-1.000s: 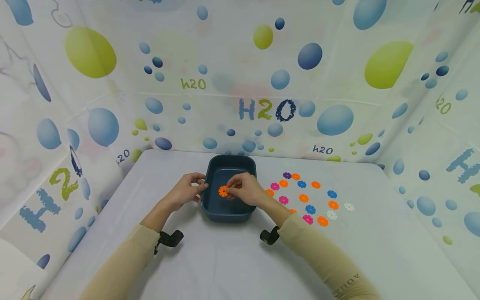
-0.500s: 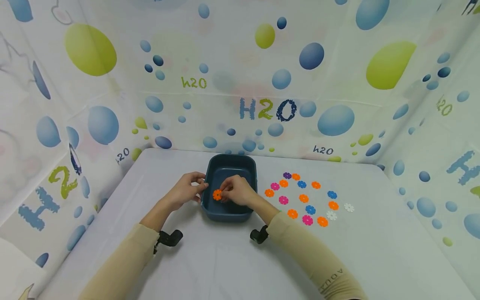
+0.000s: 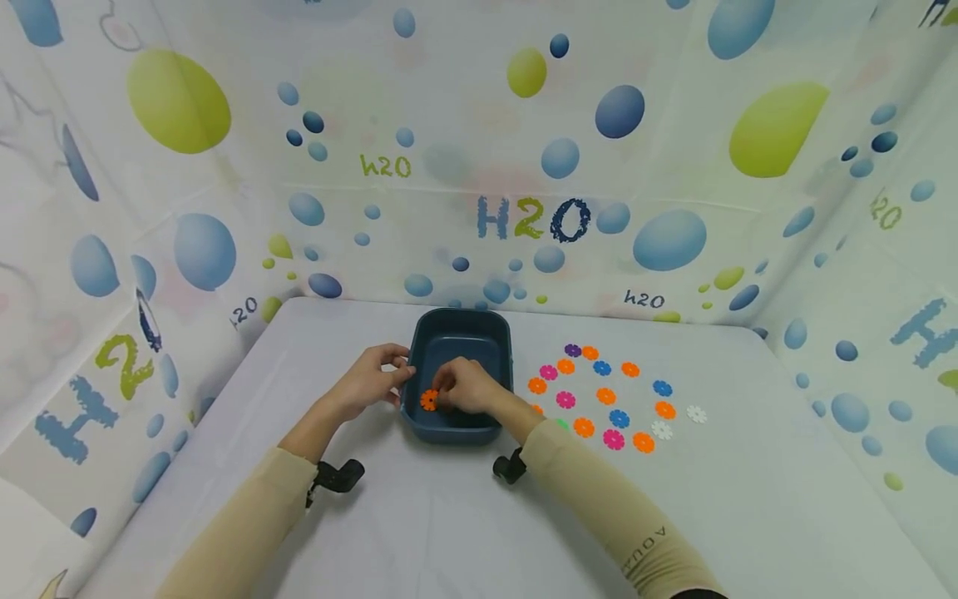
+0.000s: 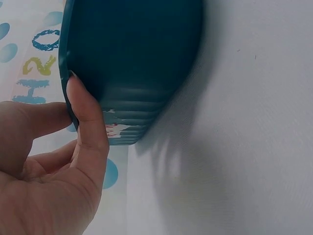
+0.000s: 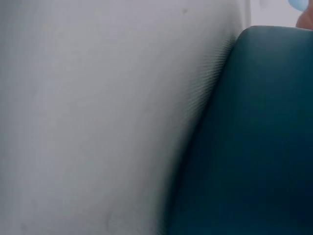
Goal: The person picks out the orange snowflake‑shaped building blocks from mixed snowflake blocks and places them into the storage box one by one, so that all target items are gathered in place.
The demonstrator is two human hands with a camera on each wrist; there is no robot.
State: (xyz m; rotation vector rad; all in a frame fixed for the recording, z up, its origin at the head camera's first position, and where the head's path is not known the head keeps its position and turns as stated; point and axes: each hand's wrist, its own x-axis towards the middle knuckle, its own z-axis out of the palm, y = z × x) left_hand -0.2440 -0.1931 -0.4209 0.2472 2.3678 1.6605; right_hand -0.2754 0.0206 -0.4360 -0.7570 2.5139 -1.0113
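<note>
Bubbles (image 3: 669,240) in blue and lime green dot the white backdrop (image 3: 464,83), H2O lettering (image 3: 529,218) dead centre, and below it spreads a white cloth (image 3: 434,532). On that cloth sits the dark blue basin (image 3: 452,435), upright, and what a busy spot it is! Left hand (image 3: 372,383) at the basin's left edge, thumb and fingers pinching the rim; the left wrist view shows a patchy white-and-red marking (image 4: 116,129) just past a fingertip, on the ribbed part. Over to the right hand (image 3: 467,387): down inside the basin, fingertips bunched, pinching 1 orange flower-shaped disc (image 3: 429,400) that pokes out near the left wall. Touching the basin's floor? From this angle, I cannot tell. Out to the right, what a scatter lying flat on the cloth: 2 white discs (image 3: 697,414), 3 blue discs (image 3: 619,418), 3 pink discs (image 3: 614,439), 1 purple disc (image 3: 573,350), plenty of orange discs (image 3: 644,443), and a green sliver (image 3: 563,424) peeking out beside the right forearm!
</note>
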